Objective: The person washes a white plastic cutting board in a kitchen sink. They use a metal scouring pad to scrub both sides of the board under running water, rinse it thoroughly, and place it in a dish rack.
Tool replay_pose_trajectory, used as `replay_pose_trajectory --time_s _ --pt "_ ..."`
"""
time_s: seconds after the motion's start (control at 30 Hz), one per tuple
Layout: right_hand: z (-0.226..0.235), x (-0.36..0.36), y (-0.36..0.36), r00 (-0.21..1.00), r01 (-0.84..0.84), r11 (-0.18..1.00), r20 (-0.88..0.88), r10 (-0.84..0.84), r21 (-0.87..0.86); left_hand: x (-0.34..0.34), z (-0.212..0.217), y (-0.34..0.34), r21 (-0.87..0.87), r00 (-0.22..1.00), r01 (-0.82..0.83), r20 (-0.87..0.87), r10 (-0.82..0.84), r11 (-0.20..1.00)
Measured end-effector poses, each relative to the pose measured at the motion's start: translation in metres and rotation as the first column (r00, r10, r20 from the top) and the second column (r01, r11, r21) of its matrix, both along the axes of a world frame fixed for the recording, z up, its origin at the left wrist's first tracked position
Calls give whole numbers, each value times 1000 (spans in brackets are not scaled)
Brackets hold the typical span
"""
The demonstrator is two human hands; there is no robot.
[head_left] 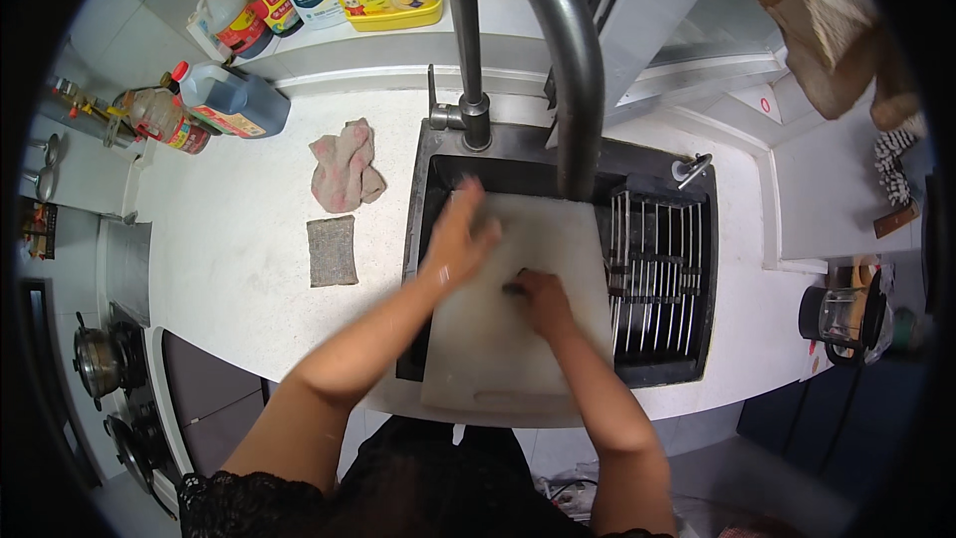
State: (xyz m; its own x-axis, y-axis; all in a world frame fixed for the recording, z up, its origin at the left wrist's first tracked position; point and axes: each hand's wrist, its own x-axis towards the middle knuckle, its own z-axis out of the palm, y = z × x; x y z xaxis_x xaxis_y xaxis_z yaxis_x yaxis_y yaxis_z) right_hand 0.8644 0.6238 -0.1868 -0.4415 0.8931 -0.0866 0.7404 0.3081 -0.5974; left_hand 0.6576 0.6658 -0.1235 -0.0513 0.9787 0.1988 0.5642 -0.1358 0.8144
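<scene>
White cutting board (498, 339), centre frame, laid across the black sink (423, 189) for support: left hand (458, 234) spread flat steadying it, right hand (541, 297) fingers curled around a small dark scrubber (515, 288).

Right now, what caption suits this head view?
Both hands, left and right, scrub a white cutting board over the sink.
</scene>
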Motion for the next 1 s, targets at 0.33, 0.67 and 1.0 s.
replay_pose_trajectory --time_s 0.33,0.67,1.0 --pt "-96 -24 85 968 -71 979 250 21 193 11 -18 -154 -439 796 372 -302 -524 818" --pt "-112 -76 118 998 -62 992 9 62 113 6 -22 -155 -454 795 369 -298 -528 811" --pt "-122 -78 126 976 62 990 201 -87 131 3 -24 -152 -436 791 388 -294 -536 812"
